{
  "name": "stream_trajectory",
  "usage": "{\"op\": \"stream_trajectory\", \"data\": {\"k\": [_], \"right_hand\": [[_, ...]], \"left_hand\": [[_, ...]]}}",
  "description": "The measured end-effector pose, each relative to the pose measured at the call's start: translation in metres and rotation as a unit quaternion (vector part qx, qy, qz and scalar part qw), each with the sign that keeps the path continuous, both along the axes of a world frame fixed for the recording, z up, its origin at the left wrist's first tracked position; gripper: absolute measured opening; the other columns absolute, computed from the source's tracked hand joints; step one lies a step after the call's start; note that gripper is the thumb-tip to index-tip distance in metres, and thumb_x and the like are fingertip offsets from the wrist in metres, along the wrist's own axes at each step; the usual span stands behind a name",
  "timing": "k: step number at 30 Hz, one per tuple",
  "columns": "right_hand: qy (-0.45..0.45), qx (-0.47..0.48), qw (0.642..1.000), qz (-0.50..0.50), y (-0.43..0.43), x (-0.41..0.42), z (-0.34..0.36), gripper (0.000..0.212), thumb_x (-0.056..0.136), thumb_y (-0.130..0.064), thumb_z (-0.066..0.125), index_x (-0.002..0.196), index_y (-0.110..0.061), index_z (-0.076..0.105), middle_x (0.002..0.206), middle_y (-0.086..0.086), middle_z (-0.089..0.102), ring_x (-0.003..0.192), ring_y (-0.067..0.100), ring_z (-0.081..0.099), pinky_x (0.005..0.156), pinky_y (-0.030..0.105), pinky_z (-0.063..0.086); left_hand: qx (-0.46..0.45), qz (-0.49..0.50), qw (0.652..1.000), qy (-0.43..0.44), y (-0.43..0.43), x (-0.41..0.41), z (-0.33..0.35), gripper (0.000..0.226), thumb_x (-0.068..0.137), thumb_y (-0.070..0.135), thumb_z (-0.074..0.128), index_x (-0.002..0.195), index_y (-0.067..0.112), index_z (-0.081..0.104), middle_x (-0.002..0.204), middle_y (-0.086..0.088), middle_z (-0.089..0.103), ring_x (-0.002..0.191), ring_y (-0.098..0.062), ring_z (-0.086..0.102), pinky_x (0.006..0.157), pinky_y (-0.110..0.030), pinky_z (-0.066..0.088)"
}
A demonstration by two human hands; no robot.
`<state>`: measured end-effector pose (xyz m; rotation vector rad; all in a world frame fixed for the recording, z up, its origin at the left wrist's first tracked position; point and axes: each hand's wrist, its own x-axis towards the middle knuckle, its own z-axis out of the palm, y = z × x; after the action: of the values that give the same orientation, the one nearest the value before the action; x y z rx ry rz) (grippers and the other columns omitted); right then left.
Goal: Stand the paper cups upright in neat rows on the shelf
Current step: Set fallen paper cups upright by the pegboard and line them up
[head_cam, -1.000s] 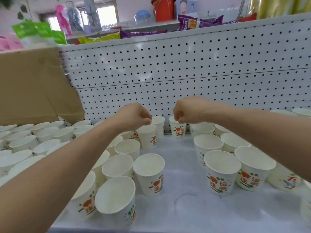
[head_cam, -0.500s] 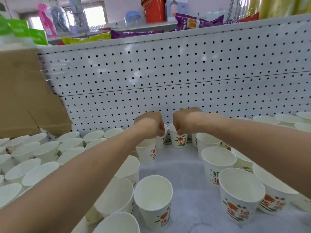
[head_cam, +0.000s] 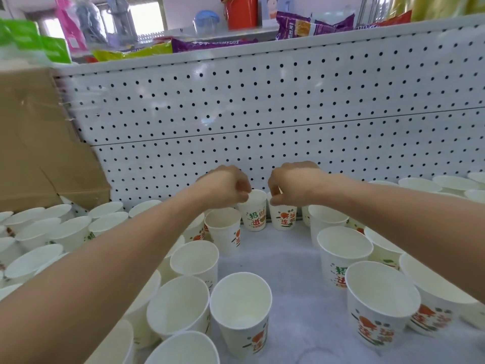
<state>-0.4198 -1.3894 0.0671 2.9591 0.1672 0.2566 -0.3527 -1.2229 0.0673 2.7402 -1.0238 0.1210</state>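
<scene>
White pegboard (head_cam: pixel 262 101) closes the back of the shelf (head_cam: pixel 286 271), and the work is done against it. The left hand (head_cam: pixel 225 187) is curled, and the rim of the left cup (head_cam: pixel 254 214) is pinched between its thumb and fingertips. The right hand (head_cam: pixel 291 186) is held in the same manner, with the rim of the right cup (head_cam: pixel 284 218) pinched at its near edge. Both cups are standing upright on the shelf floor, just beside each other and close to the pegboard — whether they touch it cannot be told. Judged from this, the step in hand is the setting of the back row. To do it well, each cup should be lowered flat on its base before the pinch is released, and only a light pressure should be used, because a thin paper rim is easily bent. The two cups should be brought level with each other, so that a straight line is given for the cups that follow. Around the hands, a left group of cups (head_cam: pixel 70 232) and a right group of cups (head_cam: pixel 343 248) are seen mouth-up, with a lane of shelf floor showing between them — this lane is probably to be filled next. Further out, a cardboard box (head_cam: pixel 39 153) is seen at the left, and snack bags (head_cam: pixel 312 24) are laid on top of the unit.
</scene>
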Motion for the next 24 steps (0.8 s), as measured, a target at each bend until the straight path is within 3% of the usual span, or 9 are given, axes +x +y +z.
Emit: {"op": "stream_trajectory", "data": {"k": [3, 7, 10, 14, 18, 21, 24], "right_hand": [[-0.009, 0.074, 0.993, 0.095, 0.010, -0.005, 0.001, 0.012, 0.086, -0.037, 0.064, 0.092, -0.026, 0.064, 0.085, -0.010, 0.058, 0.075, 0.007, 0.053, 0.063, 0.026, 0.043], [0.033, 0.095, 0.980, 0.169, 0.038, -0.004, -0.005, 0.026, 0.083, -0.031, 0.068, 0.109, -0.030, 0.065, 0.100, -0.009, 0.054, 0.088, 0.009, 0.050, 0.067, 0.028, 0.042], [0.048, 0.061, 0.982, 0.172, 0.053, 0.003, -0.015, 0.020, 0.083, -0.027, 0.068, 0.103, -0.029, 0.067, 0.103, -0.007, 0.058, 0.095, 0.013, 0.053, 0.065, 0.028, 0.041], [0.043, 0.052, 0.985, 0.160, 0.058, -0.001, -0.012, 0.002, 0.082, -0.021, 0.066, 0.081, -0.022, 0.066, 0.081, -0.005, 0.064, 0.077, 0.015, 0.059, 0.054, 0.024, 0.039], [0.049, 0.063, 0.991, 0.112, 0.041, -0.023, 0.002, 0.012, 0.081, -0.023, 0.069, 0.072, -0.026, 0.062, 0.070, -0.012, 0.060, 0.064, 0.006, 0.054, 0.054, 0.025, 0.041], [0.060, 0.047, 0.994, 0.072, 0.027, -0.038, 0.004, 0.012, 0.080, -0.024, 0.071, 0.071, -0.027, 0.064, 0.072, -0.012, 0.063, 0.067, 0.009, 0.060, 0.057, 0.027, 0.048], [0.074, 0.052, 0.995, 0.046, 0.022, -0.045, 0.000, 0.017, 0.080, -0.027, 0.074, 0.068, -0.028, 0.061, 0.072, -0.013, 0.063, 0.065, 0.006, 0.060, 0.054, 0.022, 0.044]], "left_hand": [[-0.016, 0.007, 1.000, 0.013, 0.030, -0.012, 0.013, 0.015, 0.090, 0.034, 0.064, 0.101, 0.026, 0.069, 0.097, 0.013, 0.067, 0.083, 0.000, 0.059, 0.070, -0.019, 0.043], [0.025, 0.056, 0.998, 0.032, 0.078, -0.024, 0.017, 0.013, 0.084, 0.038, 0.070, 0.088, 0.027, 0.076, 0.084, 0.015, 0.070, 0.080, -0.003, 0.062, 0.069, -0.022, 0.048], [0.074, 0.103, 0.992, 0.016, 0.093, -0.026, 0.005, 0.016, 0.074, 0.045, 0.077, 0.077, 0.029, 0.077, 0.074, 0.015, 0.070, 0.073, -0.005, 0.064, 0.069, -0.030, 0.055], [0.103, 0.112, 0.988, -0.013, 0.091, -0.025, -0.007, 0.008, 0.073, 0.037, 0.078, 0.079, 0.032, 0.077, 0.076, 0.017, 0.070, 0.076, -0.009, 0.064, 0.069, -0.029, 0.055], [0.073, 0.069, 0.994, -0.030, 0.089, -0.031, -0.004, 0.008, 0.076, 0.031, 0.077, 0.084, 0.029, 0.077, 0.077, 0.018, 0.070, 0.073, -0.002, 0.062, 0.073, -0.031, 0.057], [0.046, 0.010, 0.999, -0.009, 0.078, -0.042, -0.003, 0.005, 0.076, 0.026, 0.078, 0.081, 0.027, 0.077, 0.071, 0.018, 0.069, 0.068, 0.005, 0.061, 0.071, -0.027, 0.056], [0.041, -0.025, 0.999, -0.017, 0.060, -0.047, -0.008, 0.007, 0.076, 0.023, 0.078, 0.083, 0.025, 0.078, 0.070, 0.017, 0.069, 0.063, 0.007, 0.059, 0.062, -0.019, 0.050]]}}
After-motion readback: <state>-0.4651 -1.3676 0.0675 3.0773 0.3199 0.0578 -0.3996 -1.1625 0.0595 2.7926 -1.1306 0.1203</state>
